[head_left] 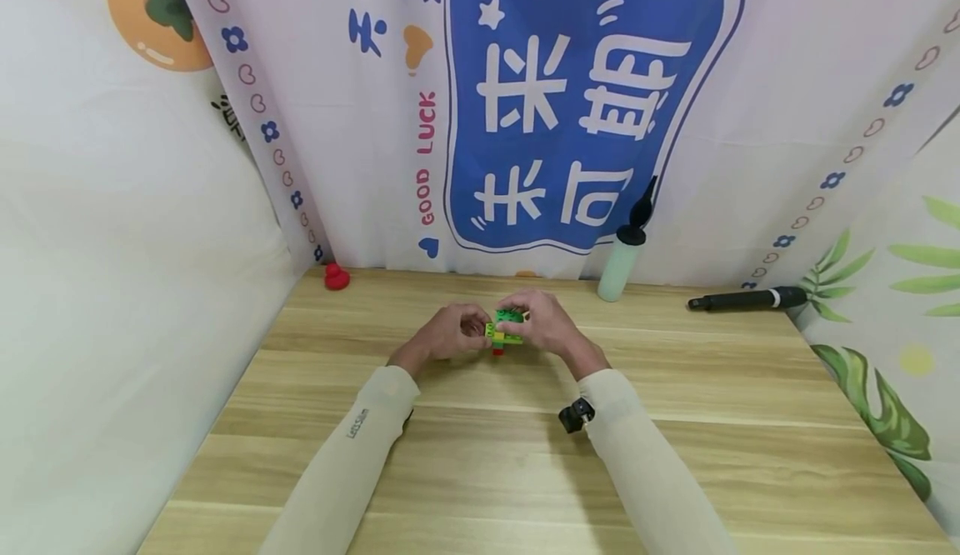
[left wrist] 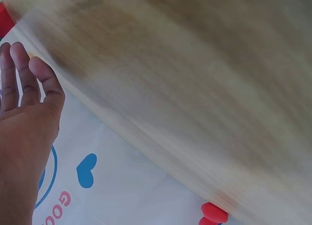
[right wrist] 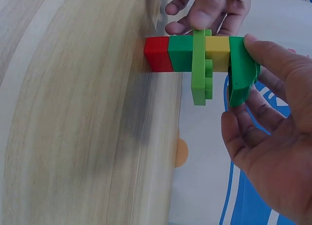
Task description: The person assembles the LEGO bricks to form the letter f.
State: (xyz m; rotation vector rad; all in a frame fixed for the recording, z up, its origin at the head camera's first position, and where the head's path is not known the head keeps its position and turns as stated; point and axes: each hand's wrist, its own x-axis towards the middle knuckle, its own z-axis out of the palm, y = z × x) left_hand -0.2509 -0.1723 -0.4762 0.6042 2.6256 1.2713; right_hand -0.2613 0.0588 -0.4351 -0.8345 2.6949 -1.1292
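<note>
A small upright stack of toy building blocks (head_left: 498, 340) stands between the two hands near the table's middle. In the right wrist view it runs from a red block (right wrist: 159, 54) through a green block (right wrist: 181, 53), a long lime block (right wrist: 199, 78) and a yellow block (right wrist: 218, 54) to a curved green block (right wrist: 241, 71). My right hand (head_left: 547, 320) pinches the curved green block between thumb and fingers. At the lime block's end, my left hand (head_left: 450, 332) holds on with its thumb; its other fingers are partly hidden behind. In the left wrist view, that hand's (left wrist: 29, 122) grip lies out of frame.
A small red toy (head_left: 336, 277) sits at the table's back left corner. Toward the back right stand a pale green hand pump (head_left: 621, 263) and a lying black stick-like object (head_left: 742, 298). A printed cloth (head_left: 375, 163) hangs behind the wooden table (head_left: 480, 472).
</note>
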